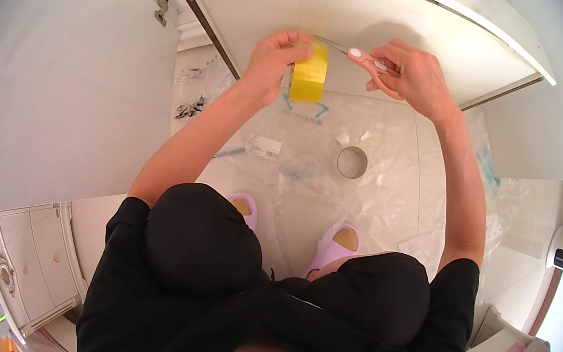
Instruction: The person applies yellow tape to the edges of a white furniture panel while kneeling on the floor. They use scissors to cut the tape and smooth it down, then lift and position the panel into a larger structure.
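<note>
My left hand (274, 60) pinches wide, shiny yellow tape (308, 78) at its upper left edge. The tape hangs down in front of a white panel; whether it is a roll or a loose length, I cannot tell. In my right hand (410, 77) is a pair of scissors (366, 59) with pink-orange handles, fingers around the grips. Their metal blades point left and reach the tape's top edge, close to my left fingertips. Whether the blades touch the tape is too small to make out.
A white panel (263, 6) with a raised front edge stands ahead, and a grey-white door (62, 85) with a hinge at left. Clear plastic sheeting (396, 186) covers floor tiles, bearing a ring-shaped roll (352, 162), white scraps and a label. My pink slippers (340, 247) are below.
</note>
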Demonstrator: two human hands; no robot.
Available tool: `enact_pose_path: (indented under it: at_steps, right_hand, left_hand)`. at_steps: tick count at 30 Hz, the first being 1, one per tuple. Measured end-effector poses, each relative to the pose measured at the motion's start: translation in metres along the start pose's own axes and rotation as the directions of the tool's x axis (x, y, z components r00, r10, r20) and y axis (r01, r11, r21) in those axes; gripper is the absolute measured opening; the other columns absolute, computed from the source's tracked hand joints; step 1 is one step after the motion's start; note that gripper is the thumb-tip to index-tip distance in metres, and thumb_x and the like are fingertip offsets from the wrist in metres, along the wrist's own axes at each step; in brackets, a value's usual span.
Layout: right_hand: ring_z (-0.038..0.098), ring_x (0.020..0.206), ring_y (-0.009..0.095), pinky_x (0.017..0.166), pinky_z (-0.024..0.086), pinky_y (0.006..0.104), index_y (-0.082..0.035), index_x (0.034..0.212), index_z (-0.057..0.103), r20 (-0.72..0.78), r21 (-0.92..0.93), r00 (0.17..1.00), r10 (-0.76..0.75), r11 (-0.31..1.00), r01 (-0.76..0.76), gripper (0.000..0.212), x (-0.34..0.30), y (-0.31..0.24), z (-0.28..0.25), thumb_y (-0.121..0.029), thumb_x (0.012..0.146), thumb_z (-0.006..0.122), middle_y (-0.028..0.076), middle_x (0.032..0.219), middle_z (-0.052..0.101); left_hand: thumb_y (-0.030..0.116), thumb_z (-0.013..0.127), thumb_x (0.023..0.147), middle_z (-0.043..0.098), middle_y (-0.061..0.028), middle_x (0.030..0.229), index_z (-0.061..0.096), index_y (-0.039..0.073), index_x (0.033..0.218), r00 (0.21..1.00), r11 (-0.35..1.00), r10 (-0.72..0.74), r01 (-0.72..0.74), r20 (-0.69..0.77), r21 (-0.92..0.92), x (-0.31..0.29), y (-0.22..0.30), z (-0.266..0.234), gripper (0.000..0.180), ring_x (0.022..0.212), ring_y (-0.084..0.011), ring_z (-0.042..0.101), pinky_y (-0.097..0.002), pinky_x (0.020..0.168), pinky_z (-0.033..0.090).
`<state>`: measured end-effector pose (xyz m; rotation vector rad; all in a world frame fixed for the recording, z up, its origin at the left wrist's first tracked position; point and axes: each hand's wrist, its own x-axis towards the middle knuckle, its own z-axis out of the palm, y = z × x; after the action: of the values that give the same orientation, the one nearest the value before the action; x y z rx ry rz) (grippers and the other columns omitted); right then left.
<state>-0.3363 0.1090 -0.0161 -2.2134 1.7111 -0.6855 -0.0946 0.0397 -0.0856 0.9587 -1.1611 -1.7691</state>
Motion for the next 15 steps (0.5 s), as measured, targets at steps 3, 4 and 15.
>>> enact_pose_path:
  at_steps: [3, 4, 15]
  right_hand:
    - [0.068, 0.063, 0.013, 0.05, 0.041, 0.0279, -0.006, 0.082, 0.07, 0.002, 0.103, 0.998, 0.064, 0.993, -0.064, 0.045, -0.011, 0.002, 0.009, -0.049, 0.092, 0.065, 0.001, 0.063, 0.054]
    - [0.07, 0.065, 0.013, 0.051, 0.041, 0.0274, -0.006, 0.081, 0.07, 0.009, 0.169, 0.994, 0.106, 0.98, -0.106, 0.045, -0.018, 0.001, 0.014, -0.049, 0.092, 0.064, 0.001, 0.062, 0.054]
    - [0.06, 0.074, 0.024, 0.064, 0.051, 0.0362, -0.012, 0.093, 0.07, 0.015, -0.133, 0.975, -0.222, 0.966, 0.222, 0.017, -0.099, 0.053, 0.203, -0.025, 0.081, 0.072, 0.005, 0.088, 0.061]
  left_hand:
    - [0.005, 0.065, 0.088, 0.065, -0.0044, 0.1, 0.063, 0.004, 0.106, 0.997, 0.996, -0.081, 0.081, -0.014, -0.044, -0.005, -0.012, -0.008, 0.017, 0.091, -0.0142, 0.058, -0.029, 0.082, 0.046]
    - [0.005, 0.065, 0.088, 0.065, -0.0045, 0.099, 0.063, 0.003, 0.105, 0.994, 0.991, -0.109, 0.108, -0.012, -0.085, -0.007, -0.018, -0.012, 0.016, 0.09, -0.0144, 0.058, -0.0288, 0.081, 0.046]
    - [0.006, 0.065, 0.088, 0.064, -0.0027, 0.092, 0.063, 0.005, 0.1, 0.993, 0.996, -0.08, 0.076, -0.084, -0.057, -0.027, -0.041, -0.035, 0.012, 0.086, -0.0126, 0.058, -0.0275, 0.078, 0.046]
